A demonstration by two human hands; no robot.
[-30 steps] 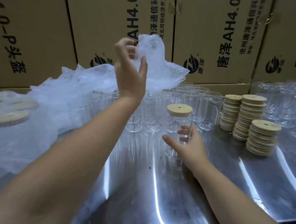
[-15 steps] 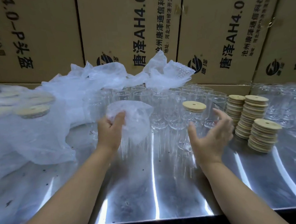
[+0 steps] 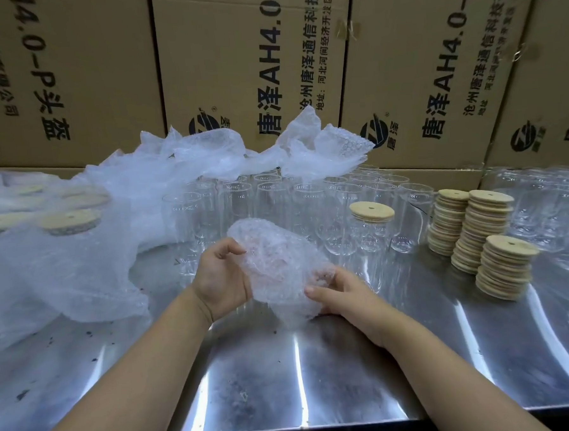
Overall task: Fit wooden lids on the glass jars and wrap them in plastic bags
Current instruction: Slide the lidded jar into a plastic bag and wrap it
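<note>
Holding one bubble-wrap bag (image 3: 275,258) between both hands, just above the steel bench (image 3: 318,378).

Left hand (image 3: 220,278): fingers curled, thumb and fingertips pinching the bag's left edge.

Right hand (image 3: 345,294): gripping the bag's lower right end, thumb on the outside. The fingers are blurred behind the plastic, so I can't tell if they're inside the bag.

The bag is crumpled and tilted, with its upper end pointing away from the person.

Lidded jar (image 3: 371,234): upright on the bench beyond the right hand, slightly to its right, clear of both hands. Its wooden lid (image 3: 372,211) sits flat on top.

Open glass jars (image 3: 243,211): upright in rows beyond both hands.

Wooden lid stacks (image 3: 507,269): three of them, well right of the right hand and touching or nearly touching each other.

Loose bubble-wrap pile (image 3: 81,268): left of the left hand. It runs along the back and drapes over the rear jars.

Wrapped jars (image 3: 69,221): far left of the left hand, with wooden tops showing through the plastic.

Cardboard boxes (image 3: 252,68): stacked as a wall behind everything.
</note>
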